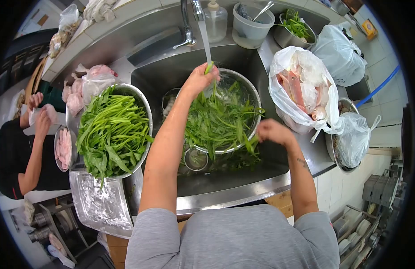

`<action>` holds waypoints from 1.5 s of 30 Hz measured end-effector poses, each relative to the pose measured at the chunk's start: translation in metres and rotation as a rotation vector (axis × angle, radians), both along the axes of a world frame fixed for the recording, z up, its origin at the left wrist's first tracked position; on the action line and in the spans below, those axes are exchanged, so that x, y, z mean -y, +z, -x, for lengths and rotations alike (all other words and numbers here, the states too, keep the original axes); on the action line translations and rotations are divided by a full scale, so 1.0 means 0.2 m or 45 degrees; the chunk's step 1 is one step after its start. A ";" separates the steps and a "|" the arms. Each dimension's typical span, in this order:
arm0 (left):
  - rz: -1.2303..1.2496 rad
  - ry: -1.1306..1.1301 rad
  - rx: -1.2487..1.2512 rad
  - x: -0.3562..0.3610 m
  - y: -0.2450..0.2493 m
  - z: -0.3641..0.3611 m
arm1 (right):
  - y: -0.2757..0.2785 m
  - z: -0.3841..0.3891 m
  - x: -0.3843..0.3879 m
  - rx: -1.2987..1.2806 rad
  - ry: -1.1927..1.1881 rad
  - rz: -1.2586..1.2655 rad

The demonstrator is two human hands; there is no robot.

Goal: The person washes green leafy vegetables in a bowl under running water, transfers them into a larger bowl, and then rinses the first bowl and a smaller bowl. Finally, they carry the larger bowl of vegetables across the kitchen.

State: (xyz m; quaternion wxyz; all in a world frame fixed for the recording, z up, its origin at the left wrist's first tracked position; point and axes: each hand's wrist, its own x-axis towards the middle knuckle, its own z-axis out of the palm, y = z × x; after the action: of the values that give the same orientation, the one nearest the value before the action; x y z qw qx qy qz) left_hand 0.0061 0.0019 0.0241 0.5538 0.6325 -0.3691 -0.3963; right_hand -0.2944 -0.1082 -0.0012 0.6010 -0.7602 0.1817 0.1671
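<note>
Under the running tap (199, 13), my left hand (200, 80) is closed on a green vegetable stem (209, 68), and water falls onto it. Below it, a metal bowl (257, 95) of leafy greens (218, 117) and water stands in the sink (271, 163). My right hand (275, 133) is at the bowl's right rim, its fingers curled round the end of a leafy green stalk (251, 144); its fingertips are partly blurred. More greens float in the sink water beside a small round strainer or cup (196, 159).
A large bowl (149, 117) heaped with greens (112, 134) stands left of the sink, by a foil-like tray (102, 204). To the right lie a plastic bag of fish pieces (301, 87) and other bags (340, 54). A co-worker in black (41, 157) handles something pale at far left.
</note>
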 end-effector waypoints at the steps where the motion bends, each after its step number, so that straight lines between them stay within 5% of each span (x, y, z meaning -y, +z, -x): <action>1: 0.012 -0.010 -0.004 0.00 0.01 0.01 | 0.01 0.03 -0.02 -0.306 0.295 0.222; 3: -0.006 0.036 0.044 0.02 -0.01 0.01 | -0.02 0.10 -0.12 -0.412 0.414 0.785; 6: 0.009 0.101 0.028 0.05 -0.06 0.04 | -0.26 0.01 -0.14 0.212 -0.020 0.648; 8: -0.003 0.132 0.039 0.04 -0.09 0.05 | -0.28 -0.19 -0.16 0.255 -0.199 0.635; 14: -0.085 0.215 0.223 0.02 -0.07 0.08 | -0.68 -0.56 -0.17 -0.207 -0.182 0.767; 17: -0.074 0.213 0.414 -0.02 -0.02 0.08 | -0.66 -0.59 -0.16 -0.387 -0.072 0.938; 23: -0.214 0.170 0.588 -0.10 0.07 0.10 | -0.66 -0.53 -0.20 -0.047 -0.161 1.018; 25: -0.348 0.194 0.651 -0.10 0.10 0.11 | -0.70 -0.51 -0.19 0.068 -0.421 0.955; 28: -0.029 0.173 0.855 -0.12 -0.14 0.08 | -0.68 -0.44 -0.12 0.234 -0.637 1.163; 30: -0.237 0.031 1.014 -0.15 -0.30 0.10 | -0.62 -0.38 -0.07 0.397 -0.744 1.394; 34: -0.527 -0.416 1.402 -0.26 -0.63 0.12 | -0.61 -0.26 0.02 -0.022 -0.400 1.233; 37: -0.694 -0.630 1.558 -0.34 -0.75 0.20 | -0.69 -0.25 -0.08 0.129 -0.099 1.111; 43: -0.854 -0.461 1.284 -0.37 -0.79 0.25 | -0.61 -0.35 -0.29 -0.214 -0.114 1.120; 45: -0.763 -0.323 1.172 -0.36 -0.71 0.23 | -0.51 -0.34 -0.28 -0.015 -0.203 1.044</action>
State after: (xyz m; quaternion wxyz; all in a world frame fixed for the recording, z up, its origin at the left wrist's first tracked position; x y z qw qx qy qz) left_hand -0.0394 0.0745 -0.1175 0.0800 0.8204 -0.5171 -0.2306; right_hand -0.2268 -0.0521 -0.1025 0.2585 -0.9190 0.2951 0.0382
